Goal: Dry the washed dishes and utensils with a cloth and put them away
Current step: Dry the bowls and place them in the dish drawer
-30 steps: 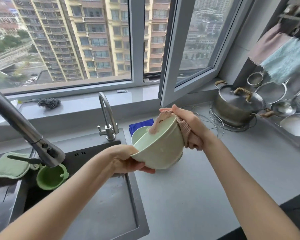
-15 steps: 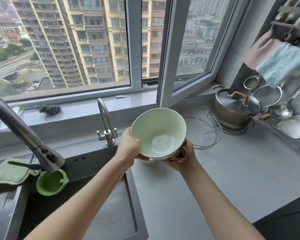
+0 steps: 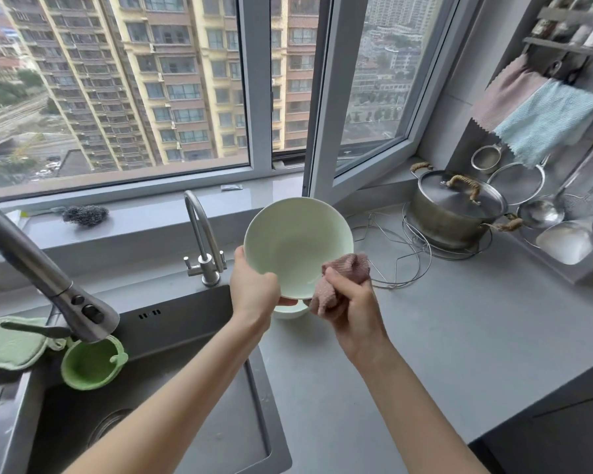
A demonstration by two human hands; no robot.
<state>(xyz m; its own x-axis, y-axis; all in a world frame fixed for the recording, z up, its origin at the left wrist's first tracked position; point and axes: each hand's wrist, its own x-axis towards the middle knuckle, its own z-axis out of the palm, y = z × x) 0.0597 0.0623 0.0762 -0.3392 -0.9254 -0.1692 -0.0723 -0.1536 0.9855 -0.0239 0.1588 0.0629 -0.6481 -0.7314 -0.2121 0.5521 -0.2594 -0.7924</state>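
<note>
My left hand [image 3: 254,289] grips the lower left rim of a pale green bowl [image 3: 295,241], tilted so its inside faces me above the grey counter. My right hand [image 3: 351,302] is closed on a bunched pink cloth [image 3: 343,275] at the bowl's lower right rim. Under the held bowl, part of another pale bowl [image 3: 290,311] rests on the counter, mostly hidden.
A dark sink [image 3: 144,405] lies at the left with a small green cup [image 3: 89,364] on its edge, a pull-out faucet [image 3: 48,278] and a slim tap [image 3: 202,241]. A steel pot [image 3: 456,206] on wire racks, hanging strainers and ladles stand at the right.
The bowl turned from lying sideways to facing me. My right hand came out from under the bowl's base and now holds the pink cloth at the lower right rim.
</note>
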